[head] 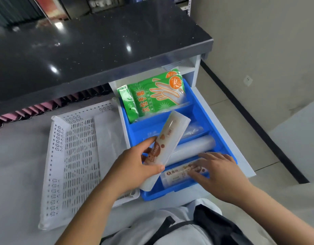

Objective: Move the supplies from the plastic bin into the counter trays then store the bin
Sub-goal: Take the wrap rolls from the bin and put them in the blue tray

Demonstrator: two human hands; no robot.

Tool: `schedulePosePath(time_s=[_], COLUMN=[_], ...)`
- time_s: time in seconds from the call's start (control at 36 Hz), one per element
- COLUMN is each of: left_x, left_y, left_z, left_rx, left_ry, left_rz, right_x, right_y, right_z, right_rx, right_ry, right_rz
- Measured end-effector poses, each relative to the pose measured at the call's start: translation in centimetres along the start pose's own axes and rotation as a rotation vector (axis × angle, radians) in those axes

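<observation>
A white perforated plastic bin (73, 156) lies on the lower counter at the left, with nothing visible inside. To its right sits a blue divided tray (202, 114). Green glove packs (152, 96) fill its far compartment, and a clear roll (193, 147) lies in the middle one. My left hand (135, 167) grips a white pack with brown print (168, 137), held tilted over the tray's left side. My right hand (218, 167) rests flat, fingers spread, on a similar pack (181, 174) lying in the near compartment.
A dark glossy countertop (99, 50) overhangs the back of the lower shelf. The white shelf ends just right of the blue tray, with tiled floor (241, 129) and a wall beyond. My white clothing and a black strap (170, 225) fill the bottom.
</observation>
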State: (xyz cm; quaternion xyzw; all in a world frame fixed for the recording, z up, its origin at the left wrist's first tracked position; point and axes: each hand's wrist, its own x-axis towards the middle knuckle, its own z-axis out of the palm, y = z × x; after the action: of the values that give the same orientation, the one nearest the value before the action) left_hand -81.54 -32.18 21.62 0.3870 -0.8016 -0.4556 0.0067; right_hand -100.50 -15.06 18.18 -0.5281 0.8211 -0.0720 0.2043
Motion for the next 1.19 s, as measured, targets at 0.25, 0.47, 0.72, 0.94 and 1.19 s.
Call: schedulePosePath(time_s=[0.25, 0.47, 0.72, 0.94, 1.19], left_x=[2.2, 3.6, 4.4, 4.6, 2.9], left_y=[3.4, 4.6, 4.4, 3.8, 1.9], left_z=[3.7, 6.6, 7.8, 7.8, 6.9], left_rx=[0.554, 0.811, 0.819, 0.733, 0.48], left_ry=[-0.09, -0.101, -0.048, -0.046, -0.032], left_rz=[0.156, 0.235, 0.269, 0.261, 0.304], right_x=[-1.1, -1.5, -1.4, -1.2, -1.6], right_y=[2.0, 2.0, 1.1, 0.7, -0.8], right_z=[-1.2, -1.0, -1.2, -1.0, -2.8], right_rx=[0.427, 0.625, 0.388, 0.246, 0.029], right_ry=[0.424, 0.419, 0.286, 0.177, 0.096], right_rz=[0.241, 0.319, 0.291, 0.263, 0.246])
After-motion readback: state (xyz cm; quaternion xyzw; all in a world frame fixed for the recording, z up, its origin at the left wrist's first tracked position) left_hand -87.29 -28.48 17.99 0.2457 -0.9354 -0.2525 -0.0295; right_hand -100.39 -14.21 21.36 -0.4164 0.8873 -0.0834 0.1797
